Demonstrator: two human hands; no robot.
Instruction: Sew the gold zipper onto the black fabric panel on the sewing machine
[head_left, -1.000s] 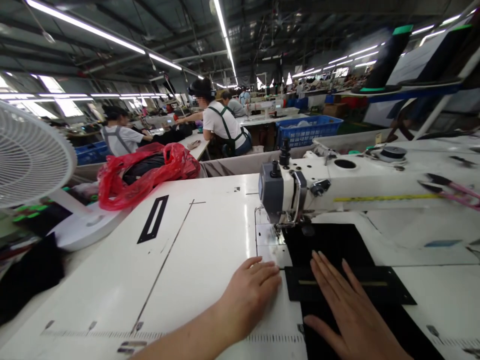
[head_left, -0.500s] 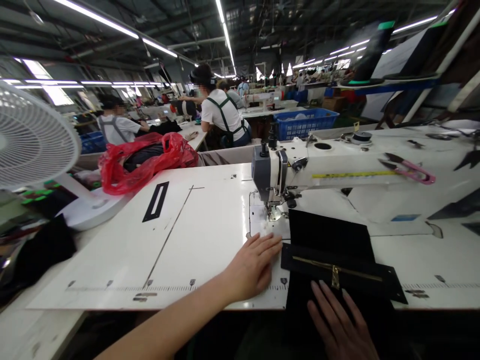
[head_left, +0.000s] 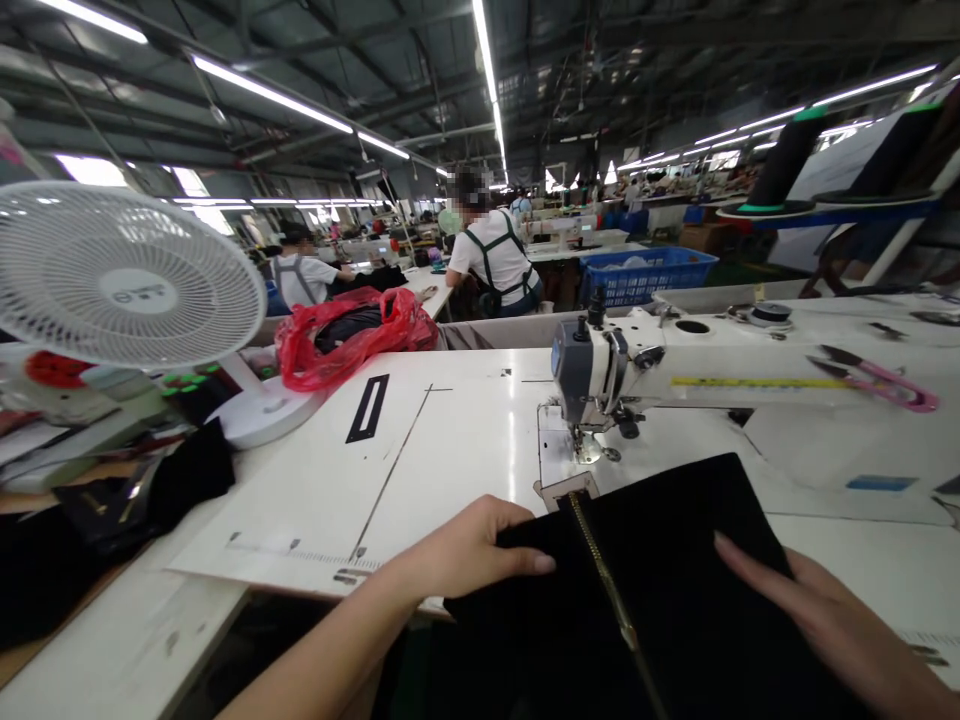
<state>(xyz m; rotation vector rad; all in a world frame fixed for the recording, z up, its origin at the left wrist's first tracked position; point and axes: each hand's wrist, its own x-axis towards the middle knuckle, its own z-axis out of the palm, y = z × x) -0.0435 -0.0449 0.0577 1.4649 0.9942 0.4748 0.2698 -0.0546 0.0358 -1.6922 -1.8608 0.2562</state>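
Note:
A black fabric piece (head_left: 675,560) with a gold zipper (head_left: 600,560) running down it spans the front of the white sewing table (head_left: 450,450). My left hand (head_left: 480,550) grips its left edge, thumb on top and fingers underneath. On the right side my right hand (head_left: 810,590) holds the fabric with a finger or thumb on top; its other fingers are partly hidden. Just behind the fabric stands the sewing machine head (head_left: 592,380), its presser foot over the metal plate. A black rectangular frame (head_left: 367,408) lies flat on the table, left of the machine.
A white fan (head_left: 135,290) and a red plastic bag (head_left: 352,335) stand at the left. Pink-handled snips (head_left: 877,378) rest on the machine arm. Black zippered pieces (head_left: 120,500) lie far left. Beyond are a blue basket (head_left: 645,272) and a person in white (head_left: 495,255).
The fabric has turned, so the zipper now runs lengthwise instead of across. Both hands have gone from lying flat to holding its sides. The camera view has shifted left.

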